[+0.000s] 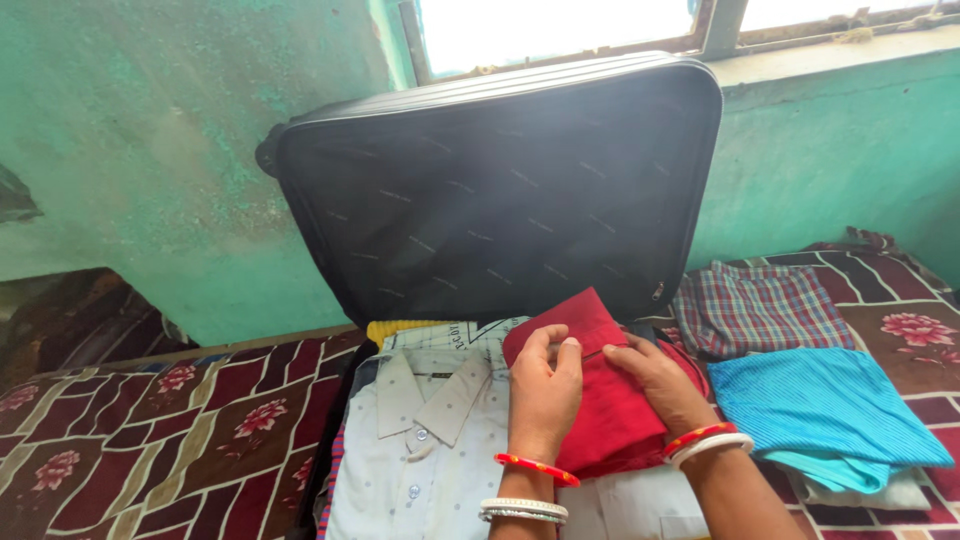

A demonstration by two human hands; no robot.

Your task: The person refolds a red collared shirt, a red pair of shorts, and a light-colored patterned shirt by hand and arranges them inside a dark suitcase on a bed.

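An open black suitcase lies on a bed, its lid [500, 190] propped upright against the green wall. Folded clothes fill its base: a white dotted collared shirt [425, 440] at the front left, a yellow garment [395, 330] behind it. On top at the right lies a folded red garment [610, 410]. My left hand [545, 385] pinches the red garment's upper fold between thumb and fingers. My right hand [660, 385] presses flat on the same red cloth beside it. Both wrists wear red and white bangles.
Right of the suitcase, on the bed, lie a folded plaid cloth [765, 305] and a folded turquoise garment [820, 410] over a white one. A maroon floral bedcover [170, 430] spreads to the left. A window [560, 25] sits above the lid.
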